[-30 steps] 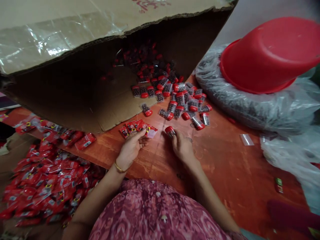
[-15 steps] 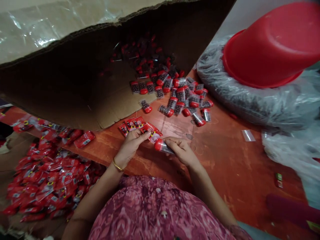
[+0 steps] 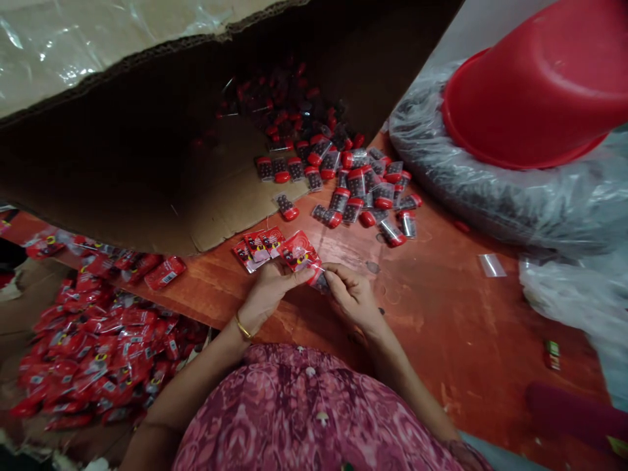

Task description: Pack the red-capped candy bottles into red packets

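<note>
Left hand (image 3: 277, 284) pinches a red printed plastic packet (image 3: 298, 248); right hand (image 3: 354, 297) grips a small red-capped clear plastic container (image 3: 320, 281) at the packet's lower edge, whether partly inside is unclear. Both are above the reddish-brown desk (image 3: 432, 314), near overlapping red printed cards (image 3: 256, 244).

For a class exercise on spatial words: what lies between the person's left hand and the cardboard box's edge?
In the head view, a few overlapping red printed packets lie on the tabletop between the left hand and the cardboard box.

The head camera looks forward and down past the shirt (image 3: 314, 418) onto the nearby fingers (image 3: 338, 286) and table (image 3: 441, 314).
</note>
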`<state>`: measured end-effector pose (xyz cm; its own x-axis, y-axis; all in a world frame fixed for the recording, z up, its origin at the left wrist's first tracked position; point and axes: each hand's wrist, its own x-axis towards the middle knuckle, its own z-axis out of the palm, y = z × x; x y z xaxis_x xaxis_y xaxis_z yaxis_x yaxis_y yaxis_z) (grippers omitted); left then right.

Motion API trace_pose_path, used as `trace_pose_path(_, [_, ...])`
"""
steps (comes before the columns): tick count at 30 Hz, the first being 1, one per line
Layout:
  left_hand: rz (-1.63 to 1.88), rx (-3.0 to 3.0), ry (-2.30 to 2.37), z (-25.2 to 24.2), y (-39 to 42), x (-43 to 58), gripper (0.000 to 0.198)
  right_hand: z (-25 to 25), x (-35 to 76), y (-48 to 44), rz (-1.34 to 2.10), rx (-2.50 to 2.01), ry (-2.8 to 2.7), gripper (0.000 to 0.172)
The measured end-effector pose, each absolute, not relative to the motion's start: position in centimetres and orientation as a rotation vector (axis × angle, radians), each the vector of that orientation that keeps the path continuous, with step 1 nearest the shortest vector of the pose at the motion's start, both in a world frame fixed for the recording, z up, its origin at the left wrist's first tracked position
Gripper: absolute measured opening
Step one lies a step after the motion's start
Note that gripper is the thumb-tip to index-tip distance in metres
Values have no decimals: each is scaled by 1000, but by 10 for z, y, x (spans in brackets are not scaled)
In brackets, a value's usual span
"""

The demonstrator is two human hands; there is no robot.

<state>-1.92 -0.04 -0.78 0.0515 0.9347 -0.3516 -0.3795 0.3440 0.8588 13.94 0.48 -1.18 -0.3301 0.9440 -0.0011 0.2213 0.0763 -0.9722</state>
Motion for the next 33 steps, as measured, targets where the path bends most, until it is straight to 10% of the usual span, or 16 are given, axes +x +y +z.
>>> trace_pose_path(33, [1247,513,1010,-6,4,-3,32,-23,98,-2,1383,-1148,-1144,26])
